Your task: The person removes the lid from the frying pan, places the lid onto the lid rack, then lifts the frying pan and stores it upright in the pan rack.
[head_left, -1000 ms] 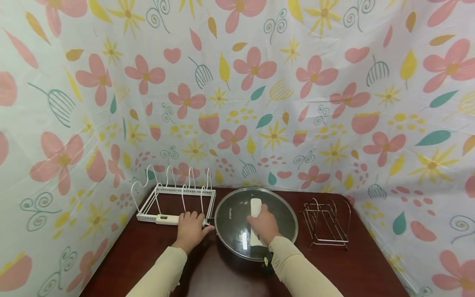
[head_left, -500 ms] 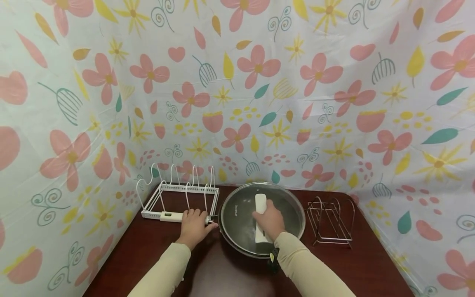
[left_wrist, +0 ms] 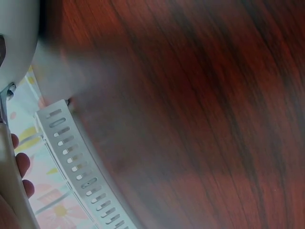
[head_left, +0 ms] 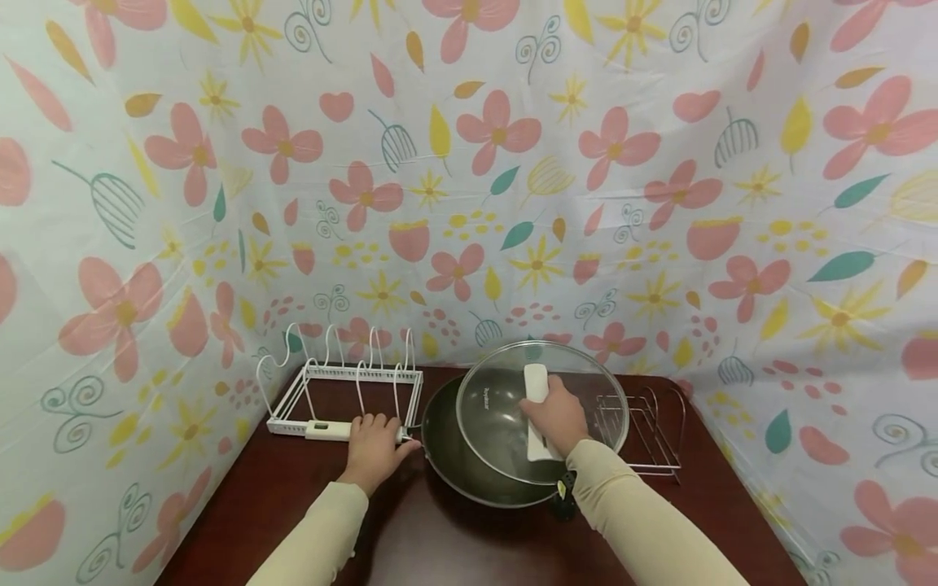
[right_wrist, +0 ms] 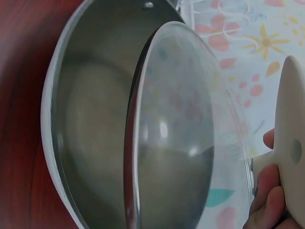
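While the left hand (head_left: 372,452) grips the handle (head_left: 327,430) of the pan (head_left: 445,452), the right hand (head_left: 560,417) holds the lid (head_left: 494,427) over it. A white rack (head_left: 366,374) stands behind the handle, a wire rack (head_left: 655,467) partly behind the lid.

To me this is a curtained kitchen corner; home or studio, I can't tell. A flower-printed sheet (head_left: 454,187) hangs round the dark red, wood-grained bench (head_left: 440,549) from ten o'clock to two. What says kitchen is a deep pan (head_left: 444,450) ahead at twelve, a glass lid (head_left: 498,439) toward one, a white rack (head_left: 362,374) at eleven and a wire rack (head_left: 659,468) at two.
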`<state>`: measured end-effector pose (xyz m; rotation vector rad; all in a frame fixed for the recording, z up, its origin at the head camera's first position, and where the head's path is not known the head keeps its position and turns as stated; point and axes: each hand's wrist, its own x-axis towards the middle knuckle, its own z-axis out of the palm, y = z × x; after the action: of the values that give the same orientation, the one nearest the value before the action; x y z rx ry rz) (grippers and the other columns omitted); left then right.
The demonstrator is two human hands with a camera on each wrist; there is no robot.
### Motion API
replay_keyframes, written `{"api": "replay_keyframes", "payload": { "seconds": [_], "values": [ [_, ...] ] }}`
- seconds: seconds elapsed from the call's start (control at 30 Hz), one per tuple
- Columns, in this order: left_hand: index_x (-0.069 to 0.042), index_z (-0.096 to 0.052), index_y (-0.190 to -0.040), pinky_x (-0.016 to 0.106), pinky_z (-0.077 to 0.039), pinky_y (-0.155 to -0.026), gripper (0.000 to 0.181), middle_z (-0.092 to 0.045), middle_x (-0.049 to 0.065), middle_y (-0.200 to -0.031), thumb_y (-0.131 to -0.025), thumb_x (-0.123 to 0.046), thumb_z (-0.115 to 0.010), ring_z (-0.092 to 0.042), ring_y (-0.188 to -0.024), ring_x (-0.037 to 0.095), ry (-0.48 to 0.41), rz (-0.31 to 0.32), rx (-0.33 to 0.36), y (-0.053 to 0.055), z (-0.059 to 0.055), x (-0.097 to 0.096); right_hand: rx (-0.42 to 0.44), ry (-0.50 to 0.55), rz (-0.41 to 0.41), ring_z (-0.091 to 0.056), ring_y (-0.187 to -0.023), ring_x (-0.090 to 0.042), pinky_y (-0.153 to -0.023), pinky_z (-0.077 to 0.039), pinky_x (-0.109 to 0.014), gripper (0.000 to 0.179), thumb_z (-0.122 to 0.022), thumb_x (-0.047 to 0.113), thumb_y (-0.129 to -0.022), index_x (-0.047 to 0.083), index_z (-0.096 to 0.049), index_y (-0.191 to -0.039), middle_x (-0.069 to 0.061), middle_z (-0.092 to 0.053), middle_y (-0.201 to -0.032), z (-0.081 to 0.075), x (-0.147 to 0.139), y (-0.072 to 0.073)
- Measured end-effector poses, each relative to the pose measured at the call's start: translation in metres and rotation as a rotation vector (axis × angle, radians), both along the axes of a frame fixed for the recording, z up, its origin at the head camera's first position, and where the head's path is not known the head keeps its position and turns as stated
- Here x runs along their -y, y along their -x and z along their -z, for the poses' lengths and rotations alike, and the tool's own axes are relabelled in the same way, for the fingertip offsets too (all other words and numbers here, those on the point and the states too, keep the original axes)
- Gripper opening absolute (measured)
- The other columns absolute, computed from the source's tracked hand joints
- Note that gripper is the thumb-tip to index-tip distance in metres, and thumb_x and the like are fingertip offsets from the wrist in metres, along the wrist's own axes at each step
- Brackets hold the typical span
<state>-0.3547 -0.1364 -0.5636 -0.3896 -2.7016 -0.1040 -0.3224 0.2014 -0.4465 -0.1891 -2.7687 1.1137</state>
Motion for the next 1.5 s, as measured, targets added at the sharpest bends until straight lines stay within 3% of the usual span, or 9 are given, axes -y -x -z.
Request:
{"api": "replay_keyframes", "payload": {
  "seconds": [0.17,0.53,0.8,0.97,1.13,1.33,1.5],
  "values": [
    [-0.014,-0.067,-0.101,0.054,-0.037,-0.094,0.058,-0.058,0.007,-0.09,-0.087,-0.069,-0.062,-0.053,-0.093,0.033,-0.009,-0.004,0.011,-0.004,-0.002,0.0,0.0,-0.029,-0.006,-0.065,-0.079,-0.026,-0.067,-0.053,-0.04,0.071,-0.067,0.035,-0.089,0.003,-0.04,-0.146,-0.019,-0.067,-0.109,-0.012,-0.01,-0.001],
    [-0.01,-0.069,-0.112,0.056,-0.036,-0.1,0.06,-0.063,0.011,-0.101,-0.09,-0.065,-0.062,-0.055,-0.101,0.036,-0.028,-0.001,0.032,-0.009,-0.009,0.0,-0.044,-0.088,-0.022,-0.063,-0.074,-0.027,-0.061,-0.05,-0.037,0.058,-0.066,0.035,-0.088,0.0,-0.048,-0.13,-0.019,-0.066,-0.1,-0.04,-0.034,0.0],
    [-0.005,-0.067,-0.116,0.054,-0.035,-0.108,0.048,-0.067,0.014,-0.108,-0.099,-0.05,-0.057,-0.06,-0.11,0.036,-0.069,0.023,0.048,-0.01,-0.019,-0.013,-0.087,-0.13,-0.06,-0.064,-0.074,-0.029,-0.059,-0.051,-0.037,0.072,-0.065,0.036,-0.091,0.002,-0.039,-0.148,-0.025,-0.066,-0.108,-0.055,-0.067,0.001],
    [-0.008,-0.066,-0.105,0.047,-0.047,-0.099,0.034,-0.068,0.009,-0.096,-0.1,-0.041,-0.061,-0.066,-0.097,0.03,-0.087,0.126,-0.051,-0.014,-0.032,-0.036,-0.106,-0.177,-0.056,-0.064,-0.074,-0.03,-0.058,-0.05,-0.036,0.071,-0.063,0.039,-0.093,-0.003,-0.039,-0.144,-0.027,-0.064,-0.109,-0.065,-0.091,-0.004],
    [-0.009,-0.069,-0.112,0.043,-0.051,-0.094,0.031,-0.07,0.008,-0.104,-0.099,-0.036,-0.062,-0.067,-0.102,0.027,-0.089,0.255,-0.127,-0.025,-0.043,-0.073,-0.122,-0.199,-0.058,-0.063,-0.069,-0.028,-0.055,-0.05,-0.035,0.068,-0.063,0.041,-0.095,-0.007,-0.041,-0.138,-0.026,-0.063,-0.104,-0.076,-0.116,-0.009],
    [-0.012,-0.068,-0.122,0.037,-0.048,-0.101,0.036,-0.069,0.003,-0.117,-0.102,-0.038,-0.056,-0.064,-0.113,0.021,0.005,0.394,-0.087,-0.032,-0.049,-0.127,-0.142,-0.194,-0.065,-0.063,-0.066,-0.025,-0.054,-0.052,-0.036,0.068,-0.065,0.033,-0.095,-0.011,-0.037,-0.139,-0.028,-0.062,-0.101,-0.09,-0.138,-0.017],
    [-0.016,-0.068,-0.126,0.033,-0.047,-0.102,0.036,-0.067,-0.001,-0.123,-0.103,-0.039,-0.054,-0.062,-0.116,0.016,0.088,0.484,-0.067,-0.036,-0.054,-0.169,-0.142,-0.215,-0.048,-0.063,-0.065,-0.025,-0.053,-0.052,-0.036,0.072,-0.063,0.036,-0.096,-0.012,-0.034,-0.141,-0.03,-0.061,-0.104,-0.099,-0.154,-0.025]
  ]
}}
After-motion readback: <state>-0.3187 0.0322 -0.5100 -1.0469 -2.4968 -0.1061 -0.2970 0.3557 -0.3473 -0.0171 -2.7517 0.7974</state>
